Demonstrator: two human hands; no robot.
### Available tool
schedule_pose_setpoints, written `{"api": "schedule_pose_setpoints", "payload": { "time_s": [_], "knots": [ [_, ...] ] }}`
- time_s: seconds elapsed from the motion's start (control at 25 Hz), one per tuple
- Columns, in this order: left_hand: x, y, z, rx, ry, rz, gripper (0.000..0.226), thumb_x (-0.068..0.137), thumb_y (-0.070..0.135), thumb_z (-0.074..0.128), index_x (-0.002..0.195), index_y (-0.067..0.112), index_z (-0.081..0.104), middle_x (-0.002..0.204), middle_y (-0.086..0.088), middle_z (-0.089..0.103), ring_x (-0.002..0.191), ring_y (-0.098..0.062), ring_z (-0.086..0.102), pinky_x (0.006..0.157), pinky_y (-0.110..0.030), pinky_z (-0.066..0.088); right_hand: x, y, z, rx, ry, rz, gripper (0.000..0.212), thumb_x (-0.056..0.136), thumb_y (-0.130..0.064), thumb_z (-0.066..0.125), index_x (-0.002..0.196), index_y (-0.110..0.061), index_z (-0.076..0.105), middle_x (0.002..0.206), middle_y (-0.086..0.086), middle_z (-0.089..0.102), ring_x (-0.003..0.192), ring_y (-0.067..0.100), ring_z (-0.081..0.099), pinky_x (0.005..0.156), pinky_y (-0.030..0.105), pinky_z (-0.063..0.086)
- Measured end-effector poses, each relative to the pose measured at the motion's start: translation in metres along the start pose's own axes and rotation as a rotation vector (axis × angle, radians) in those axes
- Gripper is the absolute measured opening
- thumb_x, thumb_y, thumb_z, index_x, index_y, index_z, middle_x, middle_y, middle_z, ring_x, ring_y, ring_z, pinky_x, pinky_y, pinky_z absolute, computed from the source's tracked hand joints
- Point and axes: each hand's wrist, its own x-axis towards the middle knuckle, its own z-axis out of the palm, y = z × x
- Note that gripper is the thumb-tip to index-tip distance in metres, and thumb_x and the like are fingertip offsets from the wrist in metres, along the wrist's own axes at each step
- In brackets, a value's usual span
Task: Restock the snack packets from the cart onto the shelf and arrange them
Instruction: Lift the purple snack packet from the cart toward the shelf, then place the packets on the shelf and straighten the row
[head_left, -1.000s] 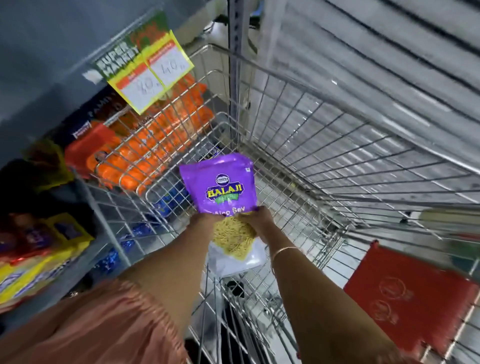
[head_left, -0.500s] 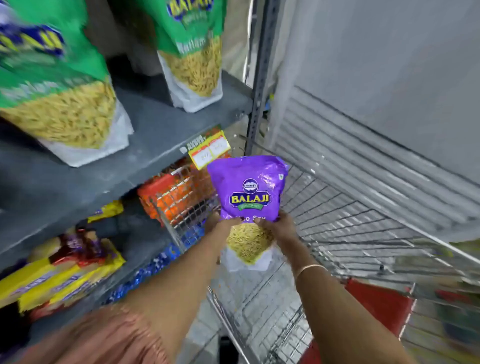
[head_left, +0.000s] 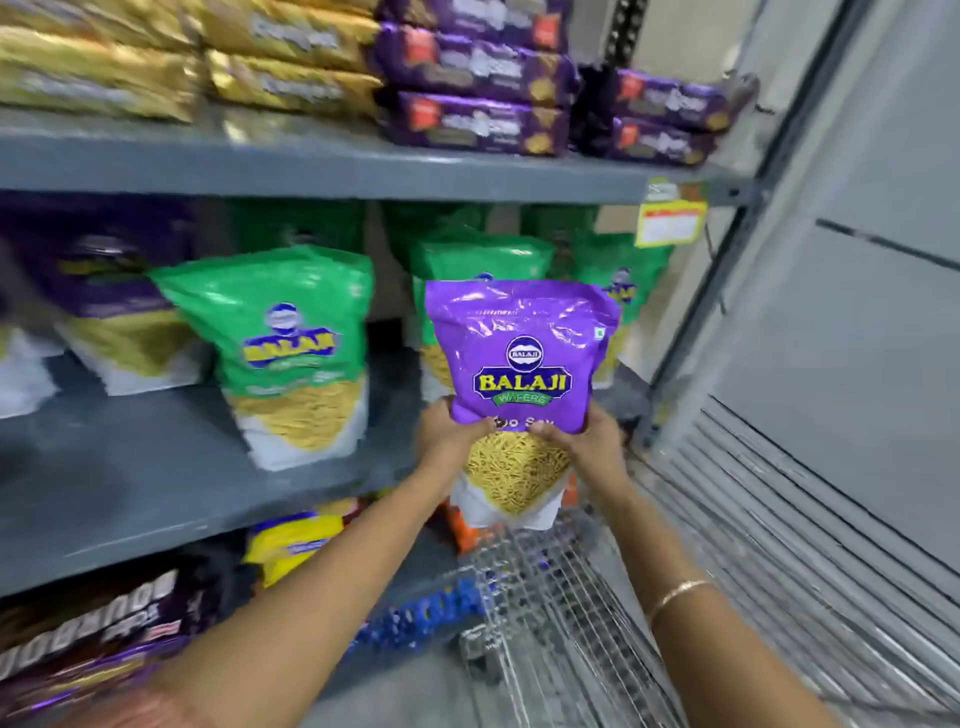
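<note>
I hold a purple Balaji sev packet (head_left: 522, 358) upright in front of the middle grey shelf (head_left: 130, 488). My left hand (head_left: 447, 431) grips its lower left side and my right hand (head_left: 587, 441) grips its lower right side. Behind it on that shelf stand green Balaji packets (head_left: 291, 343), and a purple packet (head_left: 98, 291) stands at the far left. The wire cart (head_left: 561, 618) is below my hands; only its near corner shows.
The top shelf (head_left: 363, 171) carries stacked gold packs (head_left: 171, 62) and purple packs (head_left: 472, 83). A yellow price tag (head_left: 670, 221) hangs at its right end. Lower shelves hold yellow, blue and dark packets. A ribbed shutter (head_left: 810, 519) runs along the right.
The purple packet has been lifted out of the cart and up to the level of the middle shelf. My view has swung from the cart to the shelves.
</note>
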Motion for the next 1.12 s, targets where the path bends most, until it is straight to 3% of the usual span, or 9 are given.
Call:
{"api": "schedule_pose_setpoints", "payload": {
  "time_s": [0.2,0.4,0.48,0.56,0.64,0.8,0.92,1.04,1.12],
  "knots": [
    [-0.015,0.028,-0.155,0.007,0.216,0.115,0.030,0.066,0.006,0.078,0.094,0.002,0.068,0.077,-0.008,0.065,0.066,-0.014,0.058,0.055,-0.015,0.046,-0.015,-0.057,0.137,0.028,-0.187,-0.178,0.038,0.062,-0.001,0.078,0.096,-0.008,0.063,0.082,0.000,0.067,0.052,-0.014,0.056,0.056,0.010,0.048],
    [-0.034,0.015,-0.285,-0.043,0.441,0.130,0.025,0.047,0.021,0.081,0.063,0.025,0.062,0.053,0.017,0.065,0.055,-0.002,0.057,0.060,-0.025,0.046,-0.043,-0.070,0.269,0.023,-0.357,-0.201,0.043,0.057,-0.015,0.083,0.096,-0.009,0.065,0.086,0.005,0.069,0.054,-0.013,0.057,0.059,0.012,0.051],
    [-0.030,0.012,-0.321,-0.039,0.515,0.118,0.030,0.052,0.011,0.083,0.061,0.027,0.059,0.043,0.019,0.063,0.044,0.009,0.053,0.052,-0.017,0.046,-0.049,-0.074,0.313,0.048,-0.379,-0.187,0.056,0.048,-0.031,0.084,0.096,-0.011,0.066,0.092,0.010,0.073,0.069,0.005,0.065,0.075,0.033,0.058],
    [-0.017,0.010,-0.343,-0.022,0.552,0.131,0.030,0.048,0.016,0.081,0.063,0.028,0.058,0.060,0.009,0.068,0.057,-0.004,0.059,0.062,-0.023,0.049,-0.045,-0.073,0.344,0.090,-0.384,-0.164,0.057,0.047,-0.030,0.083,0.097,-0.011,0.065,0.096,0.016,0.073,0.080,0.019,0.064,0.082,0.051,0.055],
    [-0.002,0.006,-0.357,0.015,0.536,0.141,0.031,0.043,0.022,0.077,0.067,0.030,0.058,0.079,-0.008,0.068,0.076,-0.017,0.060,0.078,-0.035,0.050,-0.038,-0.068,0.368,0.113,-0.377,-0.146,0.049,0.053,-0.017,0.083,0.098,-0.011,0.065,0.096,0.014,0.071,0.083,0.020,0.062,0.083,0.050,0.053],
    [0.024,-0.027,-0.368,-0.003,0.495,0.131,0.039,0.041,0.028,0.079,0.075,0.029,0.059,0.070,0.007,0.071,0.074,-0.011,0.063,0.081,-0.037,0.049,-0.034,-0.050,0.386,0.110,-0.381,-0.158,0.048,0.054,-0.015,0.079,0.098,-0.012,0.060,0.095,0.009,0.068,0.069,-0.003,0.062,0.074,0.032,0.051],
    [0.025,-0.039,-0.364,0.000,0.526,0.103,0.059,0.034,0.044,0.072,0.088,0.026,0.057,0.096,-0.012,0.069,0.089,-0.020,0.064,0.088,-0.048,0.052,-0.034,-0.041,0.390,0.106,-0.377,-0.140,0.065,0.058,-0.007,0.080,0.115,-0.004,0.050,0.108,0.011,0.065,0.083,0.003,0.064,0.071,0.012,0.051],
    [0.006,-0.032,-0.340,0.082,0.808,0.139,0.087,0.047,0.028,0.084,0.120,0.001,0.044,0.126,-0.024,0.052,0.115,-0.032,0.052,0.102,-0.050,0.042,-0.043,-0.034,0.377,0.082,-0.304,-0.179,0.078,0.062,-0.019,0.079,0.128,-0.009,0.039,0.122,0.007,0.057,0.106,0.019,0.059,0.091,0.029,0.050],
    [-0.008,-0.035,-0.313,0.231,1.020,0.296,0.070,0.066,0.028,0.072,0.120,-0.006,0.041,0.126,-0.027,0.046,0.120,-0.032,0.040,0.104,-0.043,0.031,-0.050,-0.033,0.354,0.010,-0.176,-0.236,0.056,0.072,-0.025,0.073,0.120,-0.015,0.044,0.111,0.001,0.058,0.099,0.019,0.058,0.084,0.027,0.048]
  ]
}}
